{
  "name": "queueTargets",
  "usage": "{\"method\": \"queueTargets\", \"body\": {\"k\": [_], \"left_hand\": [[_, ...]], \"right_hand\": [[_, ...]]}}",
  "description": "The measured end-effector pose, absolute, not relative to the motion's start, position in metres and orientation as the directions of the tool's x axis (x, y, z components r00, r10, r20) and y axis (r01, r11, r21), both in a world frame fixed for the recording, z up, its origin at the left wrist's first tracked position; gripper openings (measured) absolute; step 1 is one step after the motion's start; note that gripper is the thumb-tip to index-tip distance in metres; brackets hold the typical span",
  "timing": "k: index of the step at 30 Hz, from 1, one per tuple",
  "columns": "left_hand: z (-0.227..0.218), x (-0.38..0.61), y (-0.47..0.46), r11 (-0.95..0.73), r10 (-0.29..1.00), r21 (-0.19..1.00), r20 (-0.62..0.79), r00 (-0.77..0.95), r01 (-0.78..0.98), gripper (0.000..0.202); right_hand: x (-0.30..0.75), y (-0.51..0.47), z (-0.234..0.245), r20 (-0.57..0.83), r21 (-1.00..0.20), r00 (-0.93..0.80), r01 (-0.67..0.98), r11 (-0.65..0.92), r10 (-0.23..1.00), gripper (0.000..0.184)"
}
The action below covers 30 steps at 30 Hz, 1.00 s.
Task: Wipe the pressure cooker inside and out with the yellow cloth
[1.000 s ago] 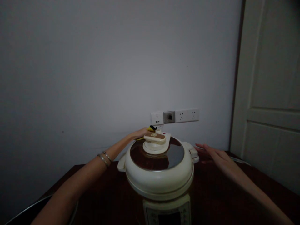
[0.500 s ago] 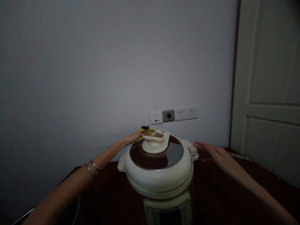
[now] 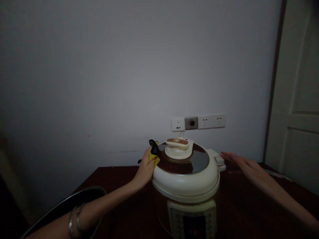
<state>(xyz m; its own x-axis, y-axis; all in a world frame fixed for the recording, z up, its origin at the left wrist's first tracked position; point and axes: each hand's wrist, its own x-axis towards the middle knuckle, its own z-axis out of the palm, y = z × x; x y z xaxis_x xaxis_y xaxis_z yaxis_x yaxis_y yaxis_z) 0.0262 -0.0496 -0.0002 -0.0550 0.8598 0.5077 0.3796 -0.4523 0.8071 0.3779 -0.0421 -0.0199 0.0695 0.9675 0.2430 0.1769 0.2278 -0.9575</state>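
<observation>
An electric pressure cooker [image 3: 185, 184] with a white rim, a brown glossy lid top and a knob handle [image 3: 177, 143] stands upright before me. My left hand [image 3: 146, 167] is closed around a yellow-and-black cloth [image 3: 154, 156] at the left edge of the lid, hiding the cooker's left side handle. Beside the cooker's right side handle [image 3: 217, 160], my right hand [image 3: 245, 166] is held out with straight fingers and nothing in it. Its fingertips are close to that handle; whether they touch it I cannot tell. The front control panel [image 3: 191, 217] is dim.
The cooker stands on a dark red table [image 3: 112, 172] against a pale wall. Sockets and switches [image 3: 211, 121] are on the wall behind it. A dark round vessel [image 3: 92, 190] sits at lower left, under my left forearm. A thin pale strip [image 3: 277, 174] lies at right, near the door [image 3: 304, 139].
My left hand has come with the cloth from the back of the lid round to its left edge, nearer me. The view has turned left. My right hand stays by the handle.
</observation>
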Motion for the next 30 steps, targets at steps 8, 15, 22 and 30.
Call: {"method": "queueTargets", "body": {"k": [8,15,22,30], "left_hand": [[0.001,0.062,-0.105,-0.759,0.454,-0.060,0.666,0.592,0.649,0.061],[0.013,0.135,-0.110,-0.640,0.446,-0.436,0.460,0.768,0.632,0.058],[0.058,0.207,-0.070,-0.702,0.606,-0.361,0.149,0.781,0.613,0.049],[0.065,0.238,-0.017,-0.705,0.674,-0.252,0.052,0.737,0.663,0.053]], "right_hand": [[0.374,-0.045,-0.017,0.264,-0.950,0.069,0.190,0.247,0.962,0.046],[0.375,-0.043,-0.014,0.254,-0.963,0.074,0.105,0.246,0.964,0.039],[0.376,-0.043,-0.006,0.260,-0.962,0.126,0.116,0.246,0.957,0.036],[0.387,-0.030,-0.015,0.312,-0.938,0.157,0.210,0.277,0.937,0.042]]}}
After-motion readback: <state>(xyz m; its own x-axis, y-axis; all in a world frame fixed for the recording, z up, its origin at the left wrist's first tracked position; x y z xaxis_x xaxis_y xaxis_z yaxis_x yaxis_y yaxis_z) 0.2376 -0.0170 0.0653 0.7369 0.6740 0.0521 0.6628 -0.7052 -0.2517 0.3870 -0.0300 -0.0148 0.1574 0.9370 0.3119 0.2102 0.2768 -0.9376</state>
